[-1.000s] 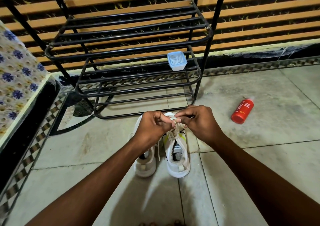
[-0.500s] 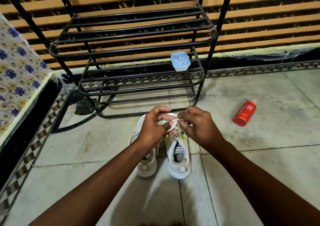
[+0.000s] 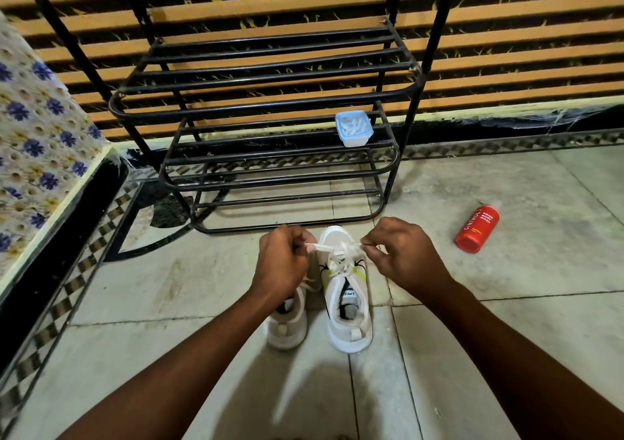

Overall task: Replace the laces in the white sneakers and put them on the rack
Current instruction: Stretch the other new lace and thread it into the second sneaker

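The left hand [image 3: 282, 264] and right hand [image 3: 403, 254] have drawn apart, fingers pinching the lace [image 3: 341, 249] ends, tightening the right sneaker's [image 3: 347, 304] knot.

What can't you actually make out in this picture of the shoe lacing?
All head view:
- Left sneaker: front and laces hidden by the left hand.
- Lace ends: hidden inside the left hand and right hand.
- Plastic container on the rack: contents too small.
- Red bottle: small print unreadable.

Tiled floor [image 3: 506, 355]: 2 white sneakers [image 3: 347, 304] side by side, toes twd black metal rack [image 3: 270, 102]; red bottle [image 3: 476, 229] lying to the right. Rack shelf: 1 small lidded plastic box [image 3: 353, 128], right end.
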